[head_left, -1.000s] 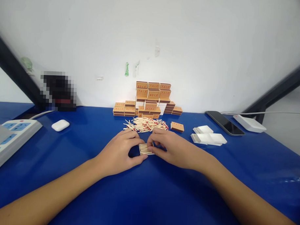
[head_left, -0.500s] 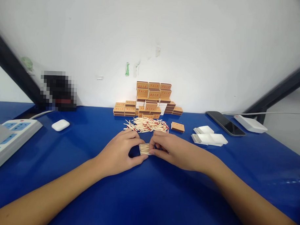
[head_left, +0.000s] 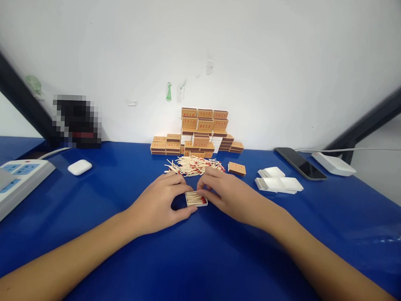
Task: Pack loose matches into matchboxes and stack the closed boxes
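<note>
A small white matchbox tray (head_left: 202, 205) full of matches (head_left: 195, 198) lies on the blue table, the red heads toward its right end. My left hand (head_left: 164, 197) grips the tray at its left end, thumb on the near side and fingers on the far side. Over the tray's right part is my right hand (head_left: 230, 193), thumb and fingertips drawn together at the matches; what they pinch is hidden. Just beyond both hands is a loose heap of red-tipped matches (head_left: 195, 165). One closed matchbox (head_left: 236, 169) lies right of the heap.
Against the wall stands a stack of matchboxes (head_left: 205, 125). Several white matchbox trays (head_left: 280, 184), a phone (head_left: 300, 163) and a white box (head_left: 333, 164) lie to the right. On the left are a white earbud case (head_left: 79, 167) and a power strip (head_left: 38, 173).
My right hand has lifted and shifted slightly away from me, uncovering the tray's right end and the match heads. My left hand keeps its grip on the tray.
</note>
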